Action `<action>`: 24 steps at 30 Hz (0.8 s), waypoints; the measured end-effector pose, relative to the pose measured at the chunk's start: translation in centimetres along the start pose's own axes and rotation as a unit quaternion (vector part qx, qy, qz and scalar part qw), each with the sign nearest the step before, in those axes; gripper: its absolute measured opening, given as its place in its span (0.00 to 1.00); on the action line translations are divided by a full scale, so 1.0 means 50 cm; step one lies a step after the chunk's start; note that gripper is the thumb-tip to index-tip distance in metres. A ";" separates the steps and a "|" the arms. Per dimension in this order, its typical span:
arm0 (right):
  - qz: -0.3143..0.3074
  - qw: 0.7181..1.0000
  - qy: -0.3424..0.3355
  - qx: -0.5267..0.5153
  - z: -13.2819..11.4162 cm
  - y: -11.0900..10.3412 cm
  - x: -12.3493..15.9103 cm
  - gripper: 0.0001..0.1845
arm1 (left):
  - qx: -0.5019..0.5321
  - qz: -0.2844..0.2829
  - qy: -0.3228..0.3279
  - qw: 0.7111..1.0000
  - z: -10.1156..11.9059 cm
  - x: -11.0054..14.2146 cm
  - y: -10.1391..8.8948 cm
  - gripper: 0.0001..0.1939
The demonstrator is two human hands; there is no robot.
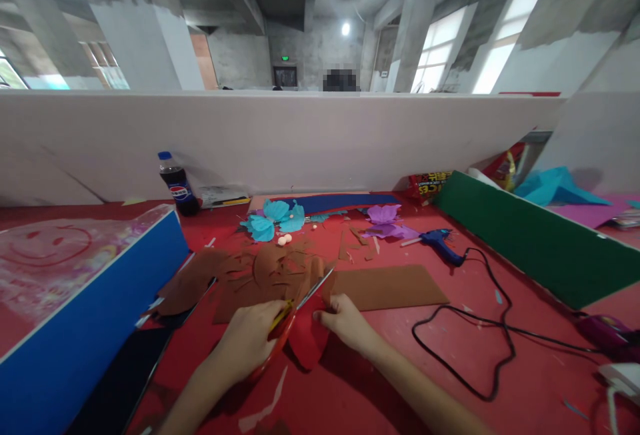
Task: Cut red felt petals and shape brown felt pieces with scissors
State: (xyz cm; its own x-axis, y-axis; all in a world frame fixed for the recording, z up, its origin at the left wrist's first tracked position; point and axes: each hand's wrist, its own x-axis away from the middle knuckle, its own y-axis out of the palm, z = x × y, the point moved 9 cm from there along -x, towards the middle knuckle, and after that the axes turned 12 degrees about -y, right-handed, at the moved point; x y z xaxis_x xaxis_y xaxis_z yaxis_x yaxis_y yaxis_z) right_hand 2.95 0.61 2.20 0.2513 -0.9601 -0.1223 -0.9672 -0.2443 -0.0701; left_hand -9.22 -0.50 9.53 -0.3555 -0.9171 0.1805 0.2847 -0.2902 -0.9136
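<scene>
My left hand (255, 331) is closed round the yellow and orange handles of a pair of scissors (315, 288), whose blades point up and to the right. A red craft sheet piece (307, 341) with a rounded lower end is pinched in my right hand (347, 321), between thumb and fingers. The blades lie across the upper part of this piece; how far they cut into it I cannot tell. Just beyond the blades are brown sheet scraps (270, 265), and a flat brown sheet (393, 287) extends to the right behind my right hand.
Blue paper flowers (275, 218) and purple ones (385, 218) lie at the back. On the right a blue glue gun (443, 246) trails a black cable (500, 325). A cola bottle (179, 185) stands back left. Blue (100, 295) and green (530, 241) boards flank the red table.
</scene>
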 end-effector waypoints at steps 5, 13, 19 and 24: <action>-0.004 1.000 -0.001 -0.004 0.005 0.001 0.000 0.05 | 0.006 0.008 0.010 1.000 0.004 0.002 -0.003 0.11; -0.003 1.000 -0.004 -0.005 -0.001 0.001 0.000 0.05 | -0.003 0.004 0.010 1.000 0.001 0.000 0.001 0.12; -0.003 1.000 0.001 -0.011 -0.002 0.002 0.000 0.04 | 0.001 0.000 0.009 1.000 0.003 0.000 0.001 0.12; -0.002 1.000 -0.009 0.005 0.001 -0.001 -0.001 0.05 | 0.004 0.000 0.010 1.000 0.003 0.002 -0.002 0.13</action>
State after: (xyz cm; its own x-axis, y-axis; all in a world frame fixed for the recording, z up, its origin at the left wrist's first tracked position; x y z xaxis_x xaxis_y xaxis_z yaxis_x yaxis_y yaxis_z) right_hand 3.00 0.69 2.16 0.2558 -0.9567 -0.1393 -0.9658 -0.2465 -0.0804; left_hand -9.17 -0.58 9.70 -0.3731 -0.9114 0.1735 0.2917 -0.2928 -0.9106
